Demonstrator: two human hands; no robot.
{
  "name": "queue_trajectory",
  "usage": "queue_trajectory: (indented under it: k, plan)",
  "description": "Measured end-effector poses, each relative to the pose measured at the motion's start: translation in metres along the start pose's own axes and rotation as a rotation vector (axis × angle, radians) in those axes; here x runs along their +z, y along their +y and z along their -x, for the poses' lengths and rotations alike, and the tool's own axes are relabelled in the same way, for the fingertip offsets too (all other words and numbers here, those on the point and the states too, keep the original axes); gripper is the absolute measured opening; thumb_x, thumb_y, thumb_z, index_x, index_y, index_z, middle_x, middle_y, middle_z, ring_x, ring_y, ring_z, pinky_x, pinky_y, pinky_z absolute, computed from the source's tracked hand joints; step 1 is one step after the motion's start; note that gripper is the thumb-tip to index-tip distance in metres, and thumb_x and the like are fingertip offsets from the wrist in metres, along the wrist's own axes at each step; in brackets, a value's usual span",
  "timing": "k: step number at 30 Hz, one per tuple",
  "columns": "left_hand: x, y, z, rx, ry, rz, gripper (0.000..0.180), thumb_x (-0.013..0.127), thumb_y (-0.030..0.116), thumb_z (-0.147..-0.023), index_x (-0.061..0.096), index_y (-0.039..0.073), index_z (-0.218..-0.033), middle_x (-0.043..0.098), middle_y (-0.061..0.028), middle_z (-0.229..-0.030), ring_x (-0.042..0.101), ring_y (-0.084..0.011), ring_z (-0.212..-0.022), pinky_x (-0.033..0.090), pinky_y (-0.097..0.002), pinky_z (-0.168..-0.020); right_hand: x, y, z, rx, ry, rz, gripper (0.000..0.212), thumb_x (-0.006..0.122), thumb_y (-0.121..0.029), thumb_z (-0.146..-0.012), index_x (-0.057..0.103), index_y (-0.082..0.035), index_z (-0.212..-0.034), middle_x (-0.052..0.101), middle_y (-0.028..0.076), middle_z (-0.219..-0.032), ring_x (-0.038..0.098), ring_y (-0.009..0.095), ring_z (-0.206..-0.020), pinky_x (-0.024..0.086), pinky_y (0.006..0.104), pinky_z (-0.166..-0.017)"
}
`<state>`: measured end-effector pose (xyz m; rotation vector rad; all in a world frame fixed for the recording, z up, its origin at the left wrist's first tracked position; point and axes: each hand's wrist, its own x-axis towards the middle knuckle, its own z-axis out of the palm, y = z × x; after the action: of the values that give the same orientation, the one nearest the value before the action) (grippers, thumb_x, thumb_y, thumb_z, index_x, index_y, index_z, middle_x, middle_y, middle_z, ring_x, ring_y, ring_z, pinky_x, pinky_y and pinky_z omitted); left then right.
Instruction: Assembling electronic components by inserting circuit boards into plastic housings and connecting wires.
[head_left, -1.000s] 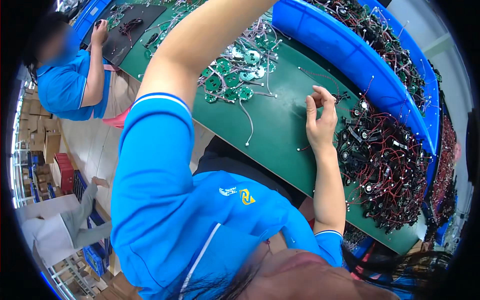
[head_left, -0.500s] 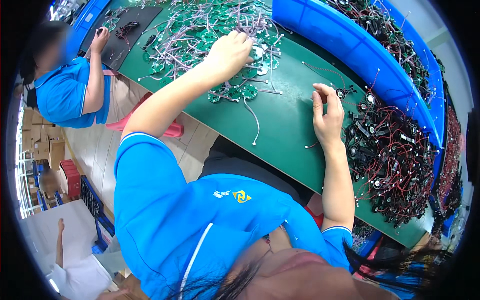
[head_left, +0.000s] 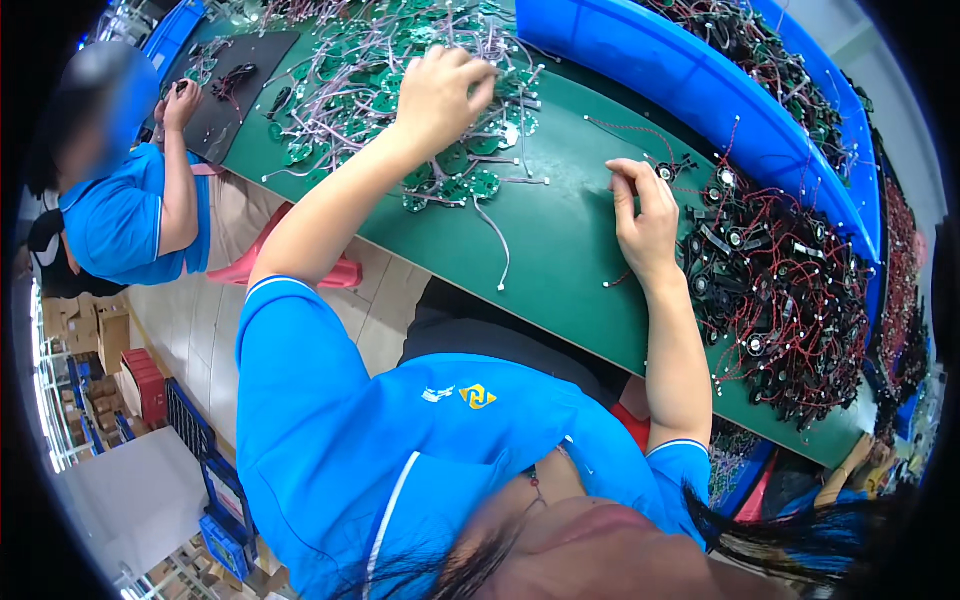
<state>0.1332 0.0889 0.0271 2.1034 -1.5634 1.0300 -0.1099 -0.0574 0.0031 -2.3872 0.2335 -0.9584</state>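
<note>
My left hand hangs palm down over a heap of green circuit boards with pale lilac cables. Its fingers bend toward the thumb in a pinch; what they hold, if anything, is hidden. Beneath it lie several more boards, and one loose cable trails toward the near table edge. Farther right, my right hand rests just above the green table with loosely bent fingers, the thumb a little apart, and nothing visible between them. It is nearest a pile of black speaker-like parts with twisted red wires.
Long blue bins line the far side of the green table, holding boards and wired parts. At the left, a co-worker in a blue shirt handles something dark over a black mat. A pink stool stands below the table edge.
My left hand has lifted slightly away from me, its fingers bent more. My right hand stays near the same spot, its fingertips a little farther left. The whole view has shifted slightly.
</note>
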Motion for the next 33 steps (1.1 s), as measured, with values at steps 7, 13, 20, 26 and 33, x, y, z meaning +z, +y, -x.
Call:
queue_trajectory:
  k: [7, 13, 20, 26, 33]
  plan:
    - [-0.049, 0.02, -0.06, -0.759, -0.156, 0.858, 0.009, 0.058, 0.016, -0.087, 0.057, 0.008, -0.092, 0.06, -0.003, -0.08, 0.053, -0.0136, -0.066, 0.041, -0.0216, -0.061, -0.002, 0.001, -0.001, 0.025, -0.001, 0.006, 0.014, 0.057, -0.004, -0.081, 0.059, -0.008, -0.094, 0.061, 0.002, -0.082, 0.053, 0.019, -0.065, 0.04, 0.0279, -0.066]
    - [-0.045, 0.062, -0.072, -0.938, -0.044, 1.842, 0.013, 0.055, 0.016, -0.091, 0.058, 0.005, -0.099, 0.06, -0.0036, -0.081, 0.054, -0.0094, -0.065, 0.041, -0.0164, -0.063, -0.013, 0.005, -0.009, 0.029, 0.103, 0.092, 0.015, 0.057, -0.003, -0.081, 0.06, -0.008, -0.094, 0.061, 0.002, -0.081, 0.054, 0.019, -0.066, 0.041, 0.0284, -0.068]
    - [-0.022, 0.106, -0.044, -0.806, -0.367, 1.808, 0.014, 0.055, 0.013, -0.091, 0.054, 0.003, -0.101, 0.062, -0.0067, -0.083, 0.057, -0.0093, -0.071, 0.043, -0.0155, -0.066, -0.04, 0.04, -0.008, 0.166, 0.229, 0.255, 0.02, 0.057, -0.004, -0.08, 0.061, -0.009, -0.098, 0.061, 0.003, -0.088, 0.054, 0.02, -0.072, 0.042, 0.0291, -0.07]
    - [-0.002, 0.114, -0.024, -0.697, -0.407, 1.726, 0.015, 0.052, 0.011, -0.092, 0.052, 0.003, -0.105, 0.063, -0.0066, -0.083, 0.056, -0.0084, -0.074, 0.042, -0.0153, -0.061, -0.044, 0.052, -0.011, 0.118, 0.123, 0.593, 0.024, 0.059, -0.006, -0.079, 0.061, -0.01, -0.102, 0.06, 0.003, -0.1, 0.055, 0.02, -0.083, 0.044, 0.0316, -0.074]
    - [-0.008, 0.112, -0.022, -0.661, -0.546, 1.853, 0.016, 0.052, 0.009, -0.091, 0.052, 0.003, -0.106, 0.063, -0.0068, -0.083, 0.054, -0.0073, -0.07, 0.04, -0.0163, -0.057, -0.035, 0.05, -0.007, 0.088, -0.143, 0.651, 0.028, 0.058, -0.007, -0.077, 0.06, -0.009, -0.106, 0.059, 0.004, -0.108, 0.055, 0.021, -0.089, 0.043, 0.0331, -0.079]
